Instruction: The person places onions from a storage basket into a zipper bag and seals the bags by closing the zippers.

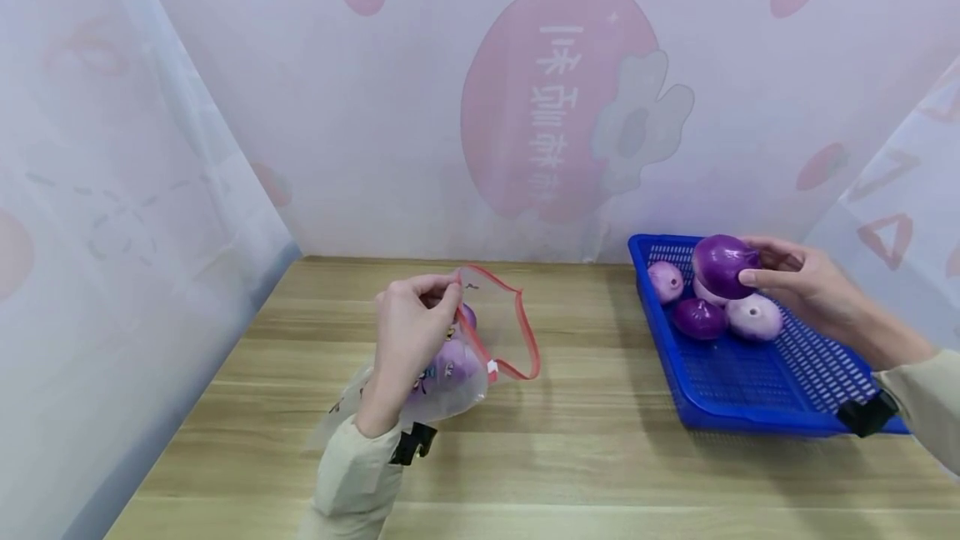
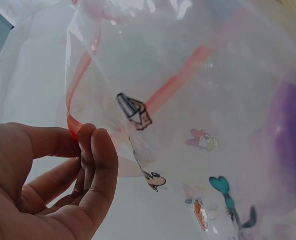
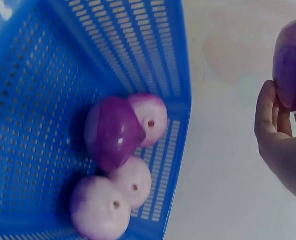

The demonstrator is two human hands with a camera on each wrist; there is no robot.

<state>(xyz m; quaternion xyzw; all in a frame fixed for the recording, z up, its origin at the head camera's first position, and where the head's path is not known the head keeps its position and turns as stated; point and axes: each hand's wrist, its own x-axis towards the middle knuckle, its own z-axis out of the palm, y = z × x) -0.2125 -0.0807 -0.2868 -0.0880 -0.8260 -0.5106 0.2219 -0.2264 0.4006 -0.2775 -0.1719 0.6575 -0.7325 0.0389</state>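
My right hand [image 1: 806, 286] grips a dark purple onion [image 1: 723, 267] above the far part of the blue basket [image 1: 678, 382]. In the right wrist view the same onion [image 3: 293, 65] is cut by the frame's edge, with fingers around its underside. My left hand [image 1: 412, 332] pinches the red rim of a clear zip bag [image 1: 495, 307] between thumb and fingers. The bag's mouth gapes toward the right, and a white slider [image 1: 492, 367] sits on its rim. Purple onions [image 1: 457, 361] lie inside the bag, partly hidden by my left hand; the left wrist view shows one as a purple blur [image 2: 288, 145].
Several onions stay grouped in the basket's far left corner, a dark purple one [image 1: 700, 319] and paler ones [image 1: 754, 317] among them. The basket stands on the right of the wooden table [image 1: 585, 457]. A printed white curtain [image 1: 405, 132] encloses the back and sides.
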